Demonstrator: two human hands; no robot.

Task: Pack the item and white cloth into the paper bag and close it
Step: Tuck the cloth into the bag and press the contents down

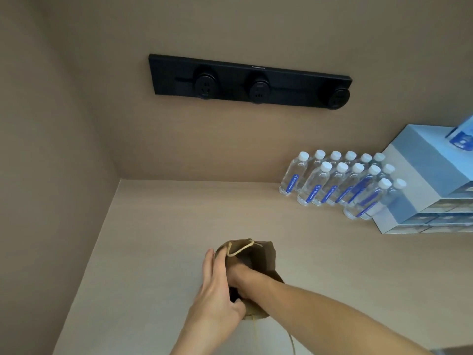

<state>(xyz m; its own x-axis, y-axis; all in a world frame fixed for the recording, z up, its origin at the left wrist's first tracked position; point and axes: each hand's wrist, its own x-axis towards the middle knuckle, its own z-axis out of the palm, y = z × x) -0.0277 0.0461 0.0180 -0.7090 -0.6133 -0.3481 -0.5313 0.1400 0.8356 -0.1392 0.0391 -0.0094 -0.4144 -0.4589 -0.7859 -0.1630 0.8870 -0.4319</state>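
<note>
A brown paper bag (263, 254) with a pale rope handle (240, 248) stands on the beige counter (158, 226), near the front middle. My left hand (217, 285) grips the bag's left side, fingers flat along it and thumb hooked over the near rim. My right hand (243, 275) is plunged into the bag's mouth up to the wrist, so its fingers are hidden. The item and the white cloth are not visible; the bag's inside is dark.
Several clear water bottles (340, 180) with white caps stand at the back right. Stacked light-blue boxes (430, 185) sit beyond them at the right edge. A black socket strip (250, 83) is on the back wall. A side wall closes the left.
</note>
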